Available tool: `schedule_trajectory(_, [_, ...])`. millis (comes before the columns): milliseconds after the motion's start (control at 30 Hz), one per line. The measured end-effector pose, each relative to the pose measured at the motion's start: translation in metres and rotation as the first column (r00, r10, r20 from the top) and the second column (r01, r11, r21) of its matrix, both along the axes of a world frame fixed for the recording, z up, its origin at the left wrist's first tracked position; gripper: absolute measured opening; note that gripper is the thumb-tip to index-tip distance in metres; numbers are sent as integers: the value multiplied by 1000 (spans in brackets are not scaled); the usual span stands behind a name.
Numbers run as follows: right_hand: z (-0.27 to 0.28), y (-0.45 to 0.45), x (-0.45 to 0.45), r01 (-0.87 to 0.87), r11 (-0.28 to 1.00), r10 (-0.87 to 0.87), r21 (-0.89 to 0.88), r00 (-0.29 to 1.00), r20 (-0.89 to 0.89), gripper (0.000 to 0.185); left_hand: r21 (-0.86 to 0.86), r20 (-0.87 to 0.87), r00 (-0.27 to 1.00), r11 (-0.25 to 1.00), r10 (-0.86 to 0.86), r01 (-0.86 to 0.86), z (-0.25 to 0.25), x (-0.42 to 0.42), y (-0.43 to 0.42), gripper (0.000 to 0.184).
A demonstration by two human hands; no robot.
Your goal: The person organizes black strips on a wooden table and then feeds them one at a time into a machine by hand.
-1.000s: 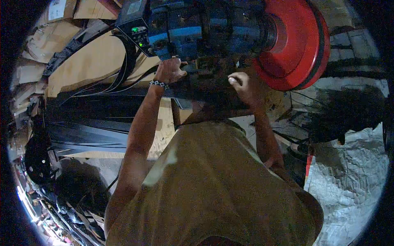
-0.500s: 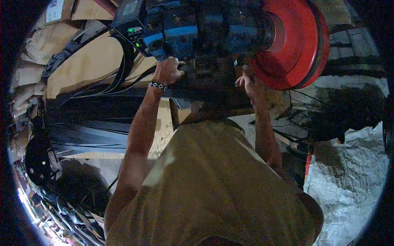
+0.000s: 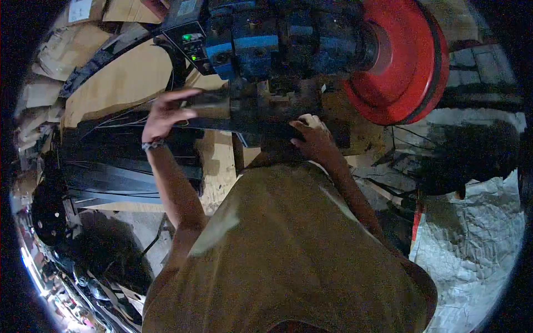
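Left hand spread near long flat black strips; right hand curled, grip unclear, before blue-and-black boxy machine.

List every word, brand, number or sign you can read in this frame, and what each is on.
No text can be read.
White label on the cardboard box: too small and blurred.
Pale sticker on the control box: too blurred.
Panel with green lights: any markings are too small to make out.
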State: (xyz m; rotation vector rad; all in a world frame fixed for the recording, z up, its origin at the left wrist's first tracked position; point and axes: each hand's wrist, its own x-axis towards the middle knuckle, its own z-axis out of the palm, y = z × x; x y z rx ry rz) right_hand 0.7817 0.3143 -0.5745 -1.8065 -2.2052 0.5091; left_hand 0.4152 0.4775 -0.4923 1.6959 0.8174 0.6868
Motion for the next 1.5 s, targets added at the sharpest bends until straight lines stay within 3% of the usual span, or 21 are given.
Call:
schedule_trajectory(33, [1, 1, 1, -3, 1000, 2, -19, 1000, -25, 43, -144, 232, 947, 970, 223, -193, -9, -20, 6, 35])
schedule_trajectory(100, [6, 2, 2, -2, 998, -2, -56, 997, -75, 44, -513, 517, 564, 761, 644, -399, -39, -48, 15, 32])
schedule_trajectory(133, [6, 3, 3, -3, 999, -3, -53, 994, -106, 44, -394, 457, 467, 643, 757, -656, -44, -47, 15, 28])
schedule_trajectory(200, [6, 5, 6, -5, 999, -4, -54, 987, -162, 43, -81, 409, 181, 234, 894, -969, -58, -43, 14, 20])
schedule_trajectory(300, [26, 11, 6, -2, 998, -18, -69, 953, -302, 42, 177, 437, 389, 346, 811, -921, -61, 15, -14, 21])
schedule_trajectory(367, [43, 15, 2, 45, 996, -72, -83, 928, -366, 42, 445, 25, 769, 682, 638, -580, -74, 47, -32, 31])
schedule_trajectory(400, [47, 18, 1, 65, 994, -95, -88, 913, -397, 41, 198, 72, 884, 862, 462, -466, -94, 71, -35, 37])
schedule_trajectory(467, [37, 27, 7, 58, 998, -66, -34, 940, -336, 42, -19, 71, 979, 981, 191, -191, -94, 103, -41, 45])
schedule_trajectory(500, [29, 32, 12, 60, 998, -58, -3, 951, -305, 42, -2, -33, 995, 995, 99, -99, -87, 110, -43, 47])
schedule_trajectory(533, [18, 36, 17, 52, 998, -39, 35, 951, -305, 42, 4, -138, 990, 1000, 2, -2, -80, 115, -45, 49])
schedule_trajectory(633, [-14, 43, 27, 90, 990, -56, 107, 958, -281, 44, 184, -22, 1000, 983, -22, 26, -107, 113, -20, 51])
schedule_trajectory(667, [-20, 45, 24, 136, 985, -105, 103, 960, -260, 45, 133, -106, 993, 989, -46, 60, -105, 109, -13, 46])
schedule_trajectory(767, [-18, 46, 14, 173, 979, -156, 111, 977, -144, 48, 307, -308, 951, 949, 31, 68, -103, 100, 11, 42])
schedule_trajectory(800, [-15, 46, 10, 171, 978, -160, 117, 983, -94, 49, 197, -453, 890, 979, 41, 55, -100, 100, 20, 41])
schedule_trajectory(900, [-39, 53, 3, 44, 947, -20, 318, 997, -80, 52, 312, -565, 823, 938, 55, 152, -88, 103, 35, 41])
schedule_trajectory(1000, [-33, 54, -7, 73, 972, -69, 225, 997, -23, 54, 291, -653, 756, 938, 50, 189, -81, 112, 38, 42])
schedule_trajectory(1100, [-51, 54, -1, 130, 962, -129, 241, 991, -21, 56, 301, -693, 717, 935, 80, 187, -85, 121, 34, 44])
schedule_trajectory(1200, [-49, 47, 7, 169, 964, -141, 207, 980, -144, 54, 299, -644, 759, 945, 98, 132, -94, 120, 32, 51])
schedule_trajectory(1300, [-30, 42, 16, 214, 976, -209, 25, 970, -125, 49, 318, -597, 794, 942, 114, 104, -103, 118, 34, 56])
schedule_trajectory(1400, [-11, 35, 30, 266, 962, -273, -60, 927, -258, 39, 337, -631, 767, 932, 120, 132, -107, 119, 38, 58])
schedule_trajectory(1500, [8, 33, 54, 212, 932, -349, -292, 742, -573, 37, 324, -661, 743, 933, 107, 154, -105, 120, 38, 60])
